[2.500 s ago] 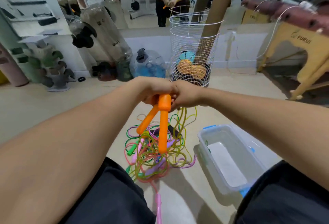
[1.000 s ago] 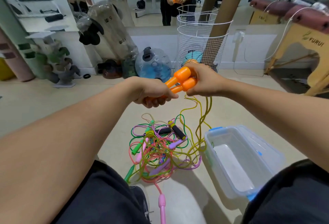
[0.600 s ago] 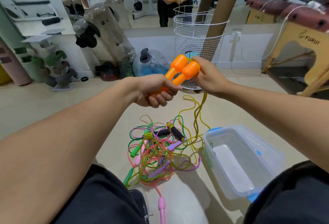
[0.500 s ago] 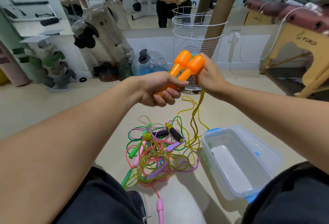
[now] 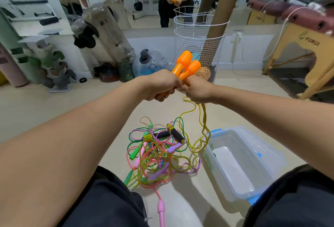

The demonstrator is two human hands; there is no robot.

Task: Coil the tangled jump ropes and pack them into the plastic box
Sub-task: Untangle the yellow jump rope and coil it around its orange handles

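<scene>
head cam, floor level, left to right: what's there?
Pink roll → dumbbell rack → blue water jug → white wire basket → wooden bench. Nearer the person: tangled jump ropes → plastic box.

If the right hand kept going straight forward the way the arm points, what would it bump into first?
Probably the left hand, which sits right beside the right hand; both grip the orange handles.
</scene>
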